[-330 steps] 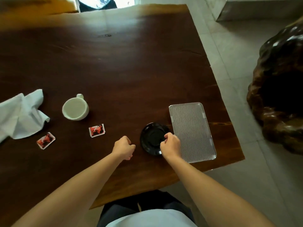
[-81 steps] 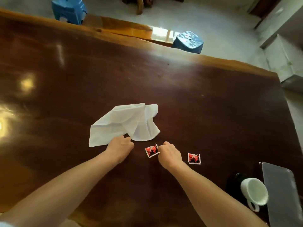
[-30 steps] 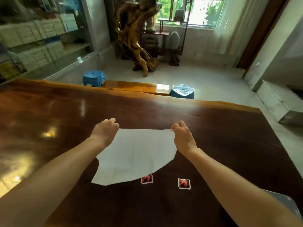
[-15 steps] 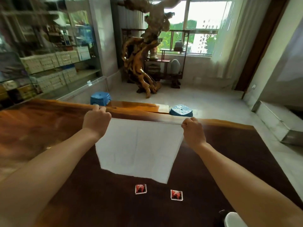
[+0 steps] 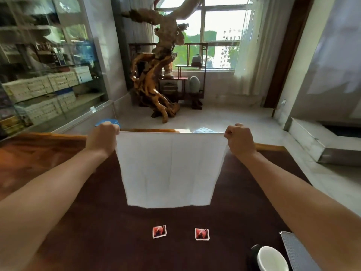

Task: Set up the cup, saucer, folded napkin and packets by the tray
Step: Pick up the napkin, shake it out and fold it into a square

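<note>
A white napkin (image 5: pixel 170 169) hangs unfolded in the air above the dark wooden table (image 5: pixel 97 241). My left hand (image 5: pixel 104 136) pinches its top left corner and my right hand (image 5: pixel 239 136) pinches its top right corner, stretching the top edge taut. Two small red packets lie flat on the table below it, one packet (image 5: pixel 159 231) to the left and the other packet (image 5: pixel 202 234) to the right. At the bottom right a white cup (image 5: pixel 271 259) sits on a black saucer (image 5: pixel 254 255), beside the grey ribbed tray (image 5: pixel 297 251).
The table's far edge runs behind the napkin. Two blue stools (image 5: pixel 106 121) stand on the tiled floor past it. A large root sculpture (image 5: pixel 154 83), glass shelves at left and a window are farther back.
Both hands have raised the napkin higher and pulled it wider, so it now hangs flat and square. The view has tilted upward; earlier the napkin lay crumpled on the table.
</note>
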The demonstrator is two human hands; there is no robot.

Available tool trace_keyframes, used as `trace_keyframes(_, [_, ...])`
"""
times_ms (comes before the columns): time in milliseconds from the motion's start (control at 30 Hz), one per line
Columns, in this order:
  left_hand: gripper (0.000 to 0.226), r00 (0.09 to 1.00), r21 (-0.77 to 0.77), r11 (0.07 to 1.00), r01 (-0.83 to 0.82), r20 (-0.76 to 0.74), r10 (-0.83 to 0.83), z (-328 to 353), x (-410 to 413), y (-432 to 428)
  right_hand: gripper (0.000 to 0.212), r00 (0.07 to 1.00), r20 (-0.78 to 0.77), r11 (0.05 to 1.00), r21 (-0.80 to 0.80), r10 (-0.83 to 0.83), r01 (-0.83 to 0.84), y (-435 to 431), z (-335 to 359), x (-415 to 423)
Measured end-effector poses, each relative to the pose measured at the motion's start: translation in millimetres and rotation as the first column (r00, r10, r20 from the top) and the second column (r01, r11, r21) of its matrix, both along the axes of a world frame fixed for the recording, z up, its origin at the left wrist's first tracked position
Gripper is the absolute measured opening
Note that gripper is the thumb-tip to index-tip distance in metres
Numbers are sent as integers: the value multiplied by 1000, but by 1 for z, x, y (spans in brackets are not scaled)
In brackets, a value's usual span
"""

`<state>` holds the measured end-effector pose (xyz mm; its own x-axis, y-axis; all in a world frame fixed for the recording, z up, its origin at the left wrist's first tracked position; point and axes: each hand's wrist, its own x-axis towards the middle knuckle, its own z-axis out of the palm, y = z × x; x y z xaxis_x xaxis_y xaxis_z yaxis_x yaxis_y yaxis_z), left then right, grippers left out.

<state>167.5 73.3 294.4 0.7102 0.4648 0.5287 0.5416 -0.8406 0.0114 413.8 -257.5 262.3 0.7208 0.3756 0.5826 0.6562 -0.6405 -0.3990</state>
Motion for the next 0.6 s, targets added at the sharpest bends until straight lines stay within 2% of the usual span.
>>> trace_keyframes(167, [20,991,29,995,99,-89,-96,-35,-24,-12,11,996,-55,992,-104,65,-70,-45,-41,-17])
trace_keyframes(300, [26,955,-123,989,79,-276,-110,-93,-62,-41,17,967,-243,973,-192,76,-125,-80,-106,-50])
trace_keyframes(433, [28,859,-250,968,-12,-498,-118,-155,-102,-67,23,881,-472,948,-258,45,-187,-102,-170,-88])
trace_keyframes(500, [29,802,-276,960,-41,-583,-134,-181,-120,-79,25,846,-533,917,-319,35,-239,-112,-197,-105])
trace_keyframes(600, [29,733,-313,947,-74,-661,-161,-209,-141,-92,40,800,-600,873,-391,-2,-292,-123,-230,-124])
